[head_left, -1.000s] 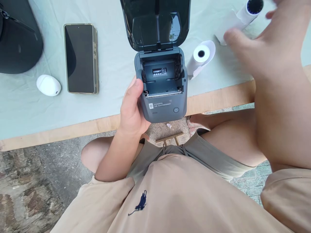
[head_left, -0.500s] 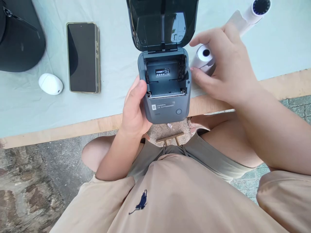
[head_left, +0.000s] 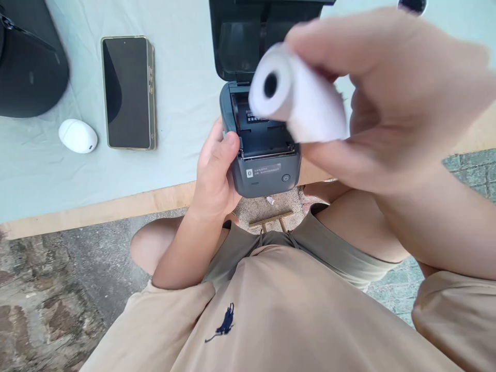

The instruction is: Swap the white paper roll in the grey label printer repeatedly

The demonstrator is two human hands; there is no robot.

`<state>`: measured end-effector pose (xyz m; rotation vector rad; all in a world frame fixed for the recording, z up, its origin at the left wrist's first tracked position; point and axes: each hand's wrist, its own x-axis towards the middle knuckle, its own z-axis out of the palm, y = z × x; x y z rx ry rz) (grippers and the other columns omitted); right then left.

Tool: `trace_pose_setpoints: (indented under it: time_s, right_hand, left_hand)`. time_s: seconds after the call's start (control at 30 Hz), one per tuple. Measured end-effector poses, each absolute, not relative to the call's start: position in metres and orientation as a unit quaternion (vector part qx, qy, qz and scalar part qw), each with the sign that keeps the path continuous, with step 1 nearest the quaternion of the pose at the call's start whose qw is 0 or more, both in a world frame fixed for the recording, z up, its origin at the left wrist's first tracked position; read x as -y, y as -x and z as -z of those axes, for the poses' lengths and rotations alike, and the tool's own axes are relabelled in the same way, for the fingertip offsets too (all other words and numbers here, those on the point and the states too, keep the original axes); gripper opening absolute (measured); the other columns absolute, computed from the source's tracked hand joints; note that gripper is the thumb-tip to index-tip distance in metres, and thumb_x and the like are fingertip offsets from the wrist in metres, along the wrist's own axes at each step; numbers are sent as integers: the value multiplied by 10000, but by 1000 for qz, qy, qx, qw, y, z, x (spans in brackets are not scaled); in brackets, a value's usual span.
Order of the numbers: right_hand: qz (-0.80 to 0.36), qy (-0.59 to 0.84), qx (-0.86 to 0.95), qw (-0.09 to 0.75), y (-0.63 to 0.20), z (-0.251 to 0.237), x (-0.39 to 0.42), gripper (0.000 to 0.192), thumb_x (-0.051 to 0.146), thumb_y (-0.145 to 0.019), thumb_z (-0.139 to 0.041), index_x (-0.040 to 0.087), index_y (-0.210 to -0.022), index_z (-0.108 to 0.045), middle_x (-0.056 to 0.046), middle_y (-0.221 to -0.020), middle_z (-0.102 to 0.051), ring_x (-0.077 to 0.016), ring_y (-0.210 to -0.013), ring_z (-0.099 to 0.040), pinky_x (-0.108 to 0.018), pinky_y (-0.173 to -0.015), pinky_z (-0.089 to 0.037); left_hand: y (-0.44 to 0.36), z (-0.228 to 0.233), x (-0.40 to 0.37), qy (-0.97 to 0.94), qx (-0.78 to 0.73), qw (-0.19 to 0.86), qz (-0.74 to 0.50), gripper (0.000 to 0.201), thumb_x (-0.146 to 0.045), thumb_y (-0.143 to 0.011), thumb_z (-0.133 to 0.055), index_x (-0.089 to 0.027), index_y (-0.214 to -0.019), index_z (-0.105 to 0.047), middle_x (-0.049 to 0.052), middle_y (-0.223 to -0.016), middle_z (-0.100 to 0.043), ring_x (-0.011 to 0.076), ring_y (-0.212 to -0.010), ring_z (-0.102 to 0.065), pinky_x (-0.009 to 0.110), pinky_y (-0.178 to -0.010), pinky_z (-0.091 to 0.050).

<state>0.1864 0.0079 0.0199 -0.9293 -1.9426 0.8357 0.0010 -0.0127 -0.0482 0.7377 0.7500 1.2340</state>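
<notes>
A dark grey label printer [head_left: 267, 175] is held at its left side by my left hand [head_left: 217, 175], thumb on the rim. Its black lid [head_left: 238, 46] stands raised, and the bay beneath is bare apart from a small printed label. Above the bay's right part, my right hand [head_left: 391, 98] grips a white paper roll [head_left: 318, 108] between thumb and fingers. The roll is tilted, its dark core hole facing left, and it hides part of the bay and lid. Motion blurs the roll and my right hand.
On the cloth-covered table [head_left: 174, 103] lie a phone [head_left: 127, 93] and a white earbud case [head_left: 78, 136]. A black bag [head_left: 31, 62] stands at far left. Part of another roll [head_left: 412, 6] shows at upper right. The table's wooden edge [head_left: 96, 209] runs before my knees.
My right hand has lifted the paper roll off the table and brought it up and left over the printer. My left hand still holds the printer, nearly unmoved.
</notes>
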Motion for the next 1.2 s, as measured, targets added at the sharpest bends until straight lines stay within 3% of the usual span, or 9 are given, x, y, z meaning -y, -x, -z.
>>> trace_pose_setpoints:
  time_s: [0.1,0.2,0.33,0.43,0.57,0.7,0.87,1.07,1.2]
  right_hand:
    - [-122,351,853,366,-184,-17,-7,363,275,-991,-484,201,-1339,-557,25,-1232,-695,-126,-1150,-684,-250,-980,-573]
    - [-72,356,884,296,-187,-10,-11,460,289,-979,-498,261,-1435,-442,30,-1254,-682,-163,-1073,-707,-308,-879,-557]
    - [-16,361,884,295,-193,0,-17,251,273,-940,-568,207,-1181,-545,-9,-1243,-697,-199,-1101,-716,-344,-911,-553]
    - [2,325,887,329,-194,6,-21,114,203,-939,-514,213,-1032,-580,23,-1226,-697,-201,-1122,-700,-358,-917,-548]
    - [30,355,873,332,-190,8,-19,123,196,-929,-503,234,-1012,-585,15,-945,-670,-181,-913,-686,-342,-791,-489]
    - [2,315,878,360,-182,9,-14,59,181,-872,-550,215,-913,-523,42,-906,-670,-157,-902,-699,-351,-799,-499]
    - [-25,259,886,384,-180,12,-13,56,234,-842,-575,223,-875,-531,61,-928,-710,-170,-878,-713,-416,-744,-458]
    - [-96,224,878,411,-187,10,-14,182,405,-922,-603,228,-920,-645,15,-1041,-711,-224,-1124,-674,-467,-932,-561]
    - [-129,366,831,399,-189,4,-14,256,415,-918,-596,194,-1041,-634,-68,-1081,-630,-196,-1104,-616,-452,-1003,-542]
  left_hand:
    - [-2,44,15,-338,-333,684,-554,281,-433,-942,-644,-233,-1126,-714,22,-1087,-758,271,-1289,-607,386,-1159,-473]
    - [-4,40,17,-330,-321,700,-545,235,-405,-953,-660,-253,-1128,-701,0,-1048,-744,245,-1306,-618,361,-1173,-471]
    - [-5,36,18,-318,-328,710,-537,257,-426,-946,-669,-257,-1139,-673,10,-1040,-710,248,-1332,-606,357,-1138,-507]
    - [-4,34,18,-314,-323,725,-521,259,-416,-942,-671,-251,-1141,-658,24,-1074,-694,245,-1297,-624,341,-1116,-513]
    - [-2,33,18,-317,-325,725,-518,261,-420,-947,-666,-235,-1132,-661,28,-1069,-675,224,-1212,-658,313,-1091,-514]
    - [-3,37,16,-332,-339,708,-523,292,-470,-915,-683,-239,-1094,-673,25,-1022,-660,233,-1174,-671,324,-1041,-544]
    - [-5,48,14,-344,-315,701,-539,355,-534,-878,-661,-254,-1095,-638,65,-1026,-687,330,-1353,-576,462,-1074,-553]
    - [1,47,15,-329,-292,728,-526,356,-293,-828,-747,-266,-1159,-619,26,-1077,-715,314,-1346,-602,461,-1060,-576]
    - [5,50,13,-330,-309,724,-521,498,-209,-764,-795,-295,-1213,-598,11,-1085,-738,333,-1323,-617,461,-1054,-572]
